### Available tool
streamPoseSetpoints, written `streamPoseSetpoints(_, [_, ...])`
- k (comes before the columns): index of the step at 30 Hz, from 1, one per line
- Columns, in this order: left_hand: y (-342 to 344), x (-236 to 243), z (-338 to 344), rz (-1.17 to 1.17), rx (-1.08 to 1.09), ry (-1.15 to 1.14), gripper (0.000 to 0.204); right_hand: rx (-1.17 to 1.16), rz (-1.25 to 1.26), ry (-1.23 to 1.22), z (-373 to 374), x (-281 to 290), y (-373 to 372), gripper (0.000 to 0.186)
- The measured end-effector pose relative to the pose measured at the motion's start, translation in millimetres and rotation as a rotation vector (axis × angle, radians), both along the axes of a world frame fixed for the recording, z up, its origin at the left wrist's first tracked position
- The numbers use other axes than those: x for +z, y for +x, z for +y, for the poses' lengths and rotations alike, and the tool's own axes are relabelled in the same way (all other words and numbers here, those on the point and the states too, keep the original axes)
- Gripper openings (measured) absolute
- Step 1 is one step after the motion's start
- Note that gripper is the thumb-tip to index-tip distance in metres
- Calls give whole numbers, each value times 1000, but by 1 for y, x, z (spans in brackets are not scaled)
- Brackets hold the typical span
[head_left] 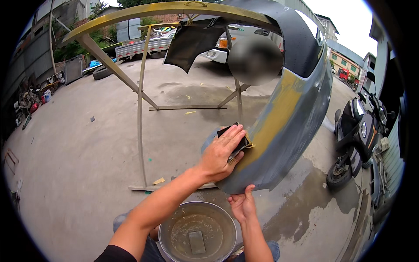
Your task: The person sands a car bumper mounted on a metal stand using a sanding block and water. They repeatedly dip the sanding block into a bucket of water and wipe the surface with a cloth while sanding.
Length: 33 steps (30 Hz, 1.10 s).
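At the lower end of the panel (290,135), the left hand (218,155) grips a black sheet (224,131) against the left edge, fingers laid over it, thumb below. The right hand (243,205) holds the bottom edge, thumb uppermost; its other fingers are partly hidden. Above, the panel seems to be propped on a rack (174,8), so it could swing if the right hand's hold loosens under the rubbing pressure. Bearing too hard on one spot could wear through the yellow patch (279,115). Below, a basin (165,231) contains cloudy water (187,222) and a grey block (197,242); a knock might spill it.
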<state>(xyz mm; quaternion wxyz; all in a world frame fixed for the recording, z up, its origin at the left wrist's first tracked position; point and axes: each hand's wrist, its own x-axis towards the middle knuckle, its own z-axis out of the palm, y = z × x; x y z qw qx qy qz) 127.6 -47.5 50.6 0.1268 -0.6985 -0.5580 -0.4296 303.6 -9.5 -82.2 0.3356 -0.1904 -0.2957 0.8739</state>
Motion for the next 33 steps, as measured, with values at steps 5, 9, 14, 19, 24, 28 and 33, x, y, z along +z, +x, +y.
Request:
streamPoseSetpoints(5, [-57, 35, 11, -195, 39, -316, 54, 28, -2, 11, 6, -7, -4, 57])
streamPoseSetpoints(9, [-35, 63, 6, -295, 72, -525, 71, 21, -14, 17, 7, -7, -4, 56])
streamPoseSetpoints(14, [-26, 58, 6, -128, -127, -320, 47, 32, 27, 15, 7, -7, -3, 54])
streamPoseSetpoints(19, [-48, 62, 11, 24, 46, -535, 44, 0, -2, -17, 6, -4, -1, 54])
streamPoseSetpoints(24, [-29, 67, 2, 123, -90, -299, 44, 10, 51, -37, 6, -7, 0, 57])
streamPoseSetpoints(28, [-72, 58, 7, 88, 131, -476, 41, 28, -7, 2, 6, -4, 0, 58])
streamPoseSetpoints(33, [-49, 59, 3, -182, 118, -438, 35, 38, -10, 4, 6, -4, 0, 59])
